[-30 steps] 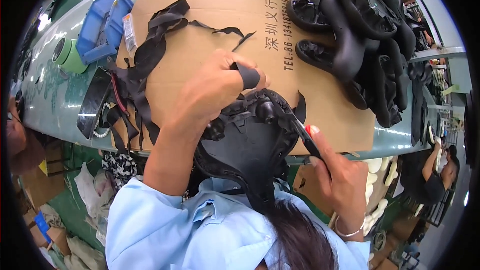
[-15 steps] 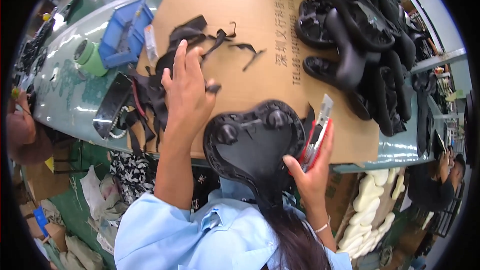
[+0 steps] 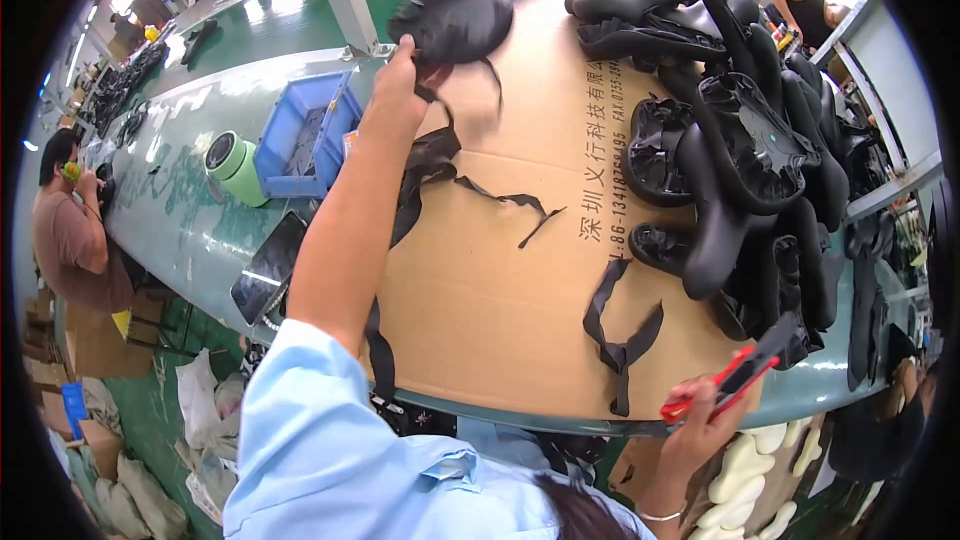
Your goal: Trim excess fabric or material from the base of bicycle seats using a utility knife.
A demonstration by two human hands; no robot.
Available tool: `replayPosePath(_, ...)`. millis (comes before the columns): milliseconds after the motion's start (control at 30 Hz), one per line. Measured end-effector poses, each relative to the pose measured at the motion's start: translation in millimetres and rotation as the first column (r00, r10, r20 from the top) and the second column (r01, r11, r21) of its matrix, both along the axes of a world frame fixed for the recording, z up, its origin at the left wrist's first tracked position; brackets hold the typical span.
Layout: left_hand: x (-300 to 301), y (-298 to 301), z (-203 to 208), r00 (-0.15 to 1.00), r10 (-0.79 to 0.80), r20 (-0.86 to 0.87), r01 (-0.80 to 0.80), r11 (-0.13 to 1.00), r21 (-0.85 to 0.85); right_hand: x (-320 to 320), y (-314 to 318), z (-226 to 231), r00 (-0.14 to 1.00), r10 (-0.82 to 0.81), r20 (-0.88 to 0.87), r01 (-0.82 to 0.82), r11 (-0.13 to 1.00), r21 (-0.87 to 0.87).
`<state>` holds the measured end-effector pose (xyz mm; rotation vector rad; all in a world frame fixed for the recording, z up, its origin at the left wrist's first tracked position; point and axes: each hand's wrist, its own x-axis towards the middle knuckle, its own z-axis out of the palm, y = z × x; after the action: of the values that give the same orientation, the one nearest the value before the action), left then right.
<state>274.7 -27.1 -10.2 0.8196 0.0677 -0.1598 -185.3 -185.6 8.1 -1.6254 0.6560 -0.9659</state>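
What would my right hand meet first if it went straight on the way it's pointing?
Probably the near end of the pile of black seats: your right hand points the red cutter forward and right toward it. The cutter's far end overlaps the pile in the picture, but depth is unclear.

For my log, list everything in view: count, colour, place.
Bicycle saddle: one, black, upper middle
Utility knife: one, red and black, lower right
Table: one, teal, centre
Cardboard: one, tan, on table
Strips: several, black, on cardboard
Saddle pieces: many, black, piled right
Bin: one, blue, beside cardboard
Container: one, green, beside bin
Flat slab: one, black, near bin
Rounded pieces: several, cream, lower right
Sacks: several, pale, floor left
People: three or more, dark or brown tops, edges
Left hand: one, bare, holding saddle
Right hand: one, bare, holding knife
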Motion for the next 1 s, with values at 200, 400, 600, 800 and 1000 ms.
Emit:
replayPosePath(200,-63.8,-51.3,-68.8,0.351,-0.695,0.627,-0.64,0.311,0.703,-16.5,-6.2,-29.3,0.987,-0.048,-0.154,0.071,0.986,0.15)
replayPosePath(400,-171.2,-107.1,60.7,-0.118,-0.986,-0.117,0.021,-0.121,0.992,-13.9,-36.5,-29.6,0.983,-0.126,-0.134,0.144,0.98,0.139)
replayPosePath(600,-178.4,-238.6,72.2,0.711,-0.521,0.472,-0.214,0.479,0.851,46.1,-59.3,-5.3,0.994,-0.089,0.067,0.066,0.954,0.293)
replayPosePath(800,-154.4,-263.6,40.9,0.852,-0.522,0.053,0.466,0.8,0.379,37.7,-36.3,-9.9,0.988,-0.061,0.144,0.013,0.95,0.313)
replayPosePath(1000,-161.6,-115.9,36.2,0.704,-0.678,0.212,0.624,0.732,0.273,-19.7,-50.5,-37.1,0.97,-0.196,0.141,0.117,0.892,0.436)
